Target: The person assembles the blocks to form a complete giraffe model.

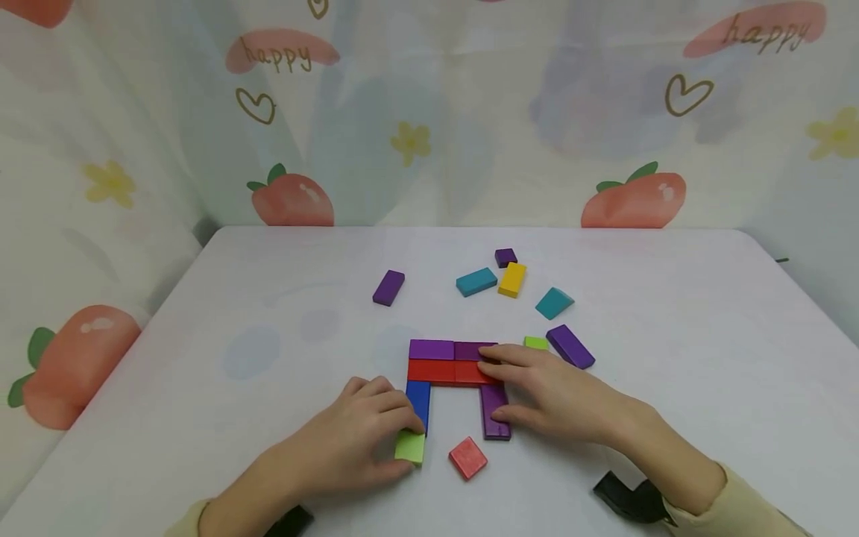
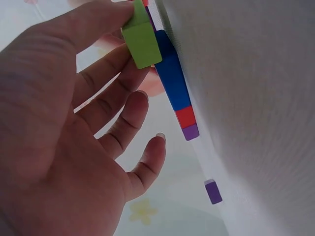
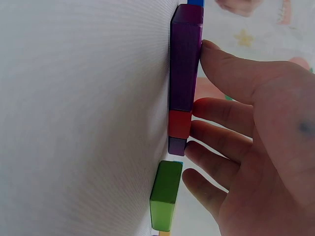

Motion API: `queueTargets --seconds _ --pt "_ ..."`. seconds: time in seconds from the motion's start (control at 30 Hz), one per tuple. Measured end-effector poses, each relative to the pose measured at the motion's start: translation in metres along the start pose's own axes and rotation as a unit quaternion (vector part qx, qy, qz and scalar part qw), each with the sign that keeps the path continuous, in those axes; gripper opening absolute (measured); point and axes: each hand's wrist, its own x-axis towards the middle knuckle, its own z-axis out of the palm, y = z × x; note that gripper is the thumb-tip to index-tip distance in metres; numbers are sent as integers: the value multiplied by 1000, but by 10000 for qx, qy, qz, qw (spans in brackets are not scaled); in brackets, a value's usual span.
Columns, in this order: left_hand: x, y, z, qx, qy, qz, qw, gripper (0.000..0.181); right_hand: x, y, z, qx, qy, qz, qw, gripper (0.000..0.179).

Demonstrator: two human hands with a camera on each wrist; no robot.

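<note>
Flat colored blocks form an arch on the white table. Its top has a violet block (image 1: 431,350) and a darker purple block (image 1: 466,349) behind two red blocks (image 1: 431,370). A blue block (image 1: 418,403) runs toward me on the left, a purple block (image 1: 495,421) on the right. My left hand (image 1: 352,440) pinches a light green block (image 2: 141,45) between thumb and fingers, against the blue block's near end. My right hand (image 1: 557,391) rests on the arch's right side, thumb on the near purple block, nearly straight fingertips touching the red and purple ones.
A pinkish-red block (image 1: 467,458) lies between the hands. Behind the arch are a purple block (image 1: 388,288), a teal block (image 1: 476,282), a yellow block (image 1: 512,280) and a teal wedge (image 1: 554,303). A green block (image 1: 535,342) and purple block (image 1: 570,346) lie beyond my right hand.
</note>
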Motion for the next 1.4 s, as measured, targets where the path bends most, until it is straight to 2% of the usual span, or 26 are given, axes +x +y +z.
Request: queueTargets --seconds 0.27,0.4,0.6,1.4 --pt "0 -3 1 -147 0 -62 9999 30 -1 1 1 -24 -4 -14 10000 62" --pt "-2 -10 -1 -311 98 -62 9995 37 0 1 1 -29 15 -11 10000 62" --pt "0 -19 -2 -167 30 -3 9999 48 0 2 1 -77 25 -40 10000 62" --pt "2 -17 2 -307 161 -145 9993 49 0 2 1 -84 45 -99 9999 62"
